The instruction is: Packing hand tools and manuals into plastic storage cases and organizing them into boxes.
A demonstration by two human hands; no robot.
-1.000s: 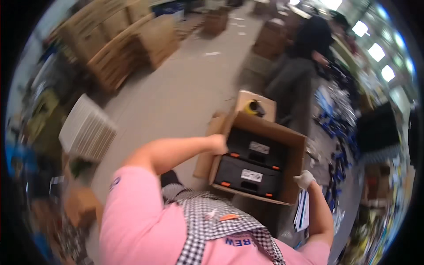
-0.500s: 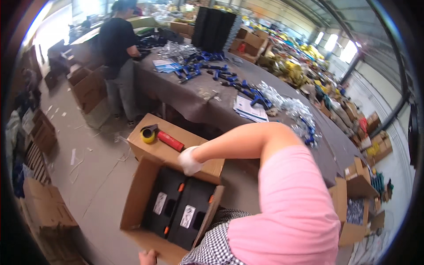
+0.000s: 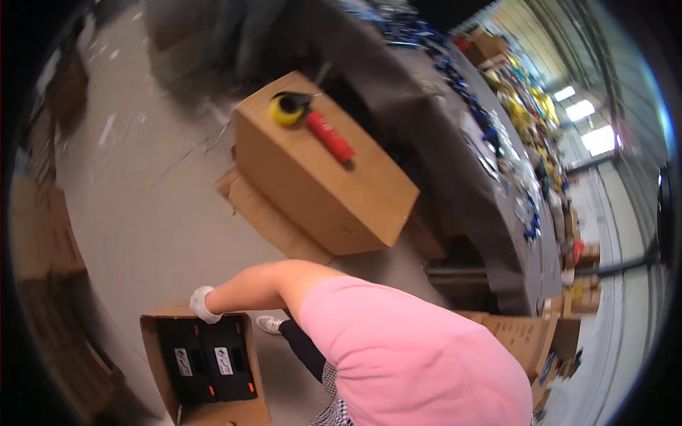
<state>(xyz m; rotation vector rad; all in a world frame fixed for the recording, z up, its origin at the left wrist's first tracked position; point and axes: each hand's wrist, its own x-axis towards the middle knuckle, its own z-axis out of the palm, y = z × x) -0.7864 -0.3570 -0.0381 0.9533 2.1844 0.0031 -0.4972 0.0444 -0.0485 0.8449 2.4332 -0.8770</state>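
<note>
My right hand (image 3: 204, 305), in a white glove, is closed on the far rim of an open cardboard box (image 3: 257, 383) at the lower left. Its fingertips are partly hidden behind the rim. Inside the box, two black plastic cases (image 3: 231, 355) lie side by side, with orange latches and white labels. Only a sliver at the lower picture edge may be my left hand; its fingers cannot be made out. A closed carton (image 3: 320, 177) stands farther off, bearing a tape dispenser with a yellow roll (image 3: 286, 108) and a red cylinder (image 3: 330, 137).
A long table with a dark cover (image 3: 433, 113) runs along the right, strewn with blue tools and crumpled silvery wrap (image 3: 524, 206). Stacked cartons (image 3: 50, 284) line the left side. Open boxes (image 3: 522, 337) stand at the lower right. A flattened cardboard flap (image 3: 273, 220) lies by the closed carton.
The open box with the black cases has come away from beside the closed carton, toward me and leftward, with my right hand on its rim. My view has turned; my left hand has nearly left it.
</note>
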